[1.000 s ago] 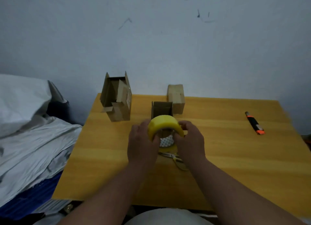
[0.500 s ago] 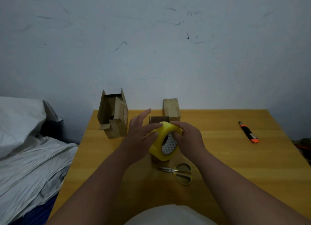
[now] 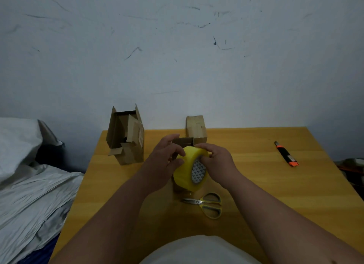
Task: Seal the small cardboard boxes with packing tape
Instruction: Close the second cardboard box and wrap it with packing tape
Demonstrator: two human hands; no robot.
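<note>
Crumpled white plastic sheeting [image 3: 29, 188] is lying heaped at far left, beside a wooden tabletop [image 3: 275, 185] set against a scuffed pale wall [image 3: 177, 46]. At the tabletop's back left corner an open cardboard box [image 3: 126, 137] is standing with its flaps raised and smaller flattened cardboard pieces leaning inside and against it. Nearer the centre, the person's left hand [image 3: 163, 163] is curling its fingertips onto the outer face of a yellow roll of packing tape [image 3: 187, 171], while the right hand [image 3: 216, 161] is gripping the roll at its upper rim. The roll is being held on edge above the tabletop, in front of a small open box [image 3: 183, 141], mostly hidden behind the hands. Just behind that, a closed small box [image 3: 196, 128] is standing by the wall. Yellow-handled scissors [image 3: 206, 204] are lying closed below the roll. At far right, a black-and-orange utility knife [image 3: 286, 154] is lying well apart from everything else.
</note>
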